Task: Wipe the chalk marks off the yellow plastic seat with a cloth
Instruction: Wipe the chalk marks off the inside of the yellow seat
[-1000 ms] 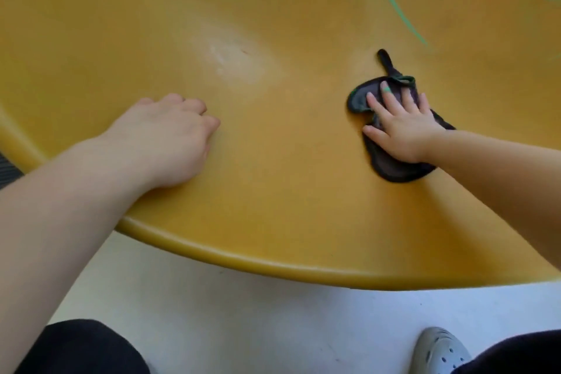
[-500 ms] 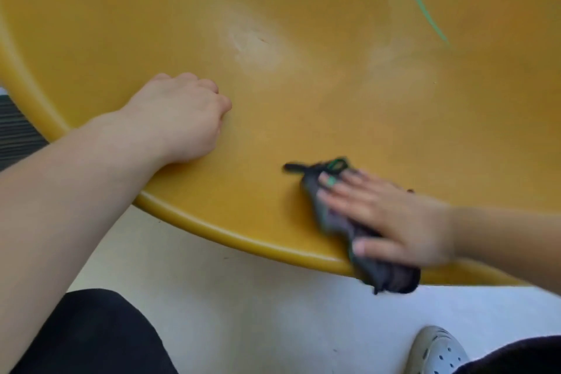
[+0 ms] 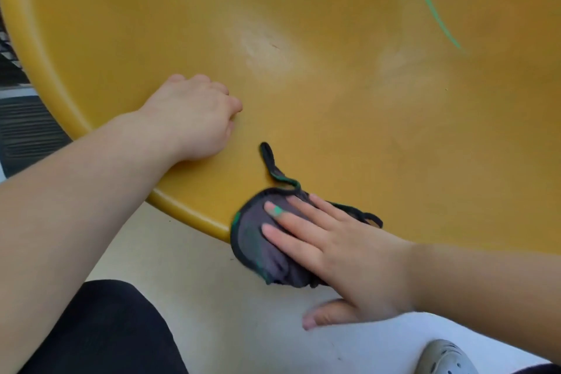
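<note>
Cloth [image 3: 252, 240], one dark piece with a trailing strap, lies on the front rim of the yellow seat [image 3: 182, 24] and partly overhangs it, pressed under the flat, straight fingers of the right hand [image 3: 343, 252]. The left hand [image 3: 194, 118] rests clenched on the seat nearby, holding nothing. Green chalk marks [image 3: 437, 15] sit far right, bare seat between.

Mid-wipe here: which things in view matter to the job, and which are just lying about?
Job: yellow seat, green chalk marks, dark grey cloth, right hand pressing the cloth flat, left hand resting on the seat.
Lying about: grey clog, pale floor, dark ribbed surface at left.
</note>
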`<state>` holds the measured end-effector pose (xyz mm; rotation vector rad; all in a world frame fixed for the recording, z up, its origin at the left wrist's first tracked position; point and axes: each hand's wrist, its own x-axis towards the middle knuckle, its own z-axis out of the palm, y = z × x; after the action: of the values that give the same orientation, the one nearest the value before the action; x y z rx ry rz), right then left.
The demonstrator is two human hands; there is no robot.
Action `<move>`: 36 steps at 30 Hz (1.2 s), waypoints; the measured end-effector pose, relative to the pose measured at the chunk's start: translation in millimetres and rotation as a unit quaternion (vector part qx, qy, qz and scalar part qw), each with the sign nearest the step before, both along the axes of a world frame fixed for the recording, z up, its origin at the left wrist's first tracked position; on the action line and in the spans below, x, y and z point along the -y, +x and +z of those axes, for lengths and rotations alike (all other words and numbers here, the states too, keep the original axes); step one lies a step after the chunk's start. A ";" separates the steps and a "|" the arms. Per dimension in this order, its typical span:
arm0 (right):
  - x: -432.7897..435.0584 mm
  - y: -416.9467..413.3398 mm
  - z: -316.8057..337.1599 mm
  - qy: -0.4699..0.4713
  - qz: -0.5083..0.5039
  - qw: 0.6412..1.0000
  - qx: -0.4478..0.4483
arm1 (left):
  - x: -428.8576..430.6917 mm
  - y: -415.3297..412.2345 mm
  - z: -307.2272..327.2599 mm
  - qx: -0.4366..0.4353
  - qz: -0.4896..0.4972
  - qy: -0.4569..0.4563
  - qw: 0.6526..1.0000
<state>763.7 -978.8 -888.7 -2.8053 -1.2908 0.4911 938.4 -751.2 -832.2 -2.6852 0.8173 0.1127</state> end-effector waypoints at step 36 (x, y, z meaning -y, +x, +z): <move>150.6 54.2 -8.6 -0.200 -0.462 0.859 0.087 | 179.9 -20.8 -48.7 -0.084 -0.093 -0.022 0.992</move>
<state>817.9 -1129.4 -897.3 -3.3691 0.3131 0.4679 917.6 -931.0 -880.9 -2.6505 1.1288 0.2810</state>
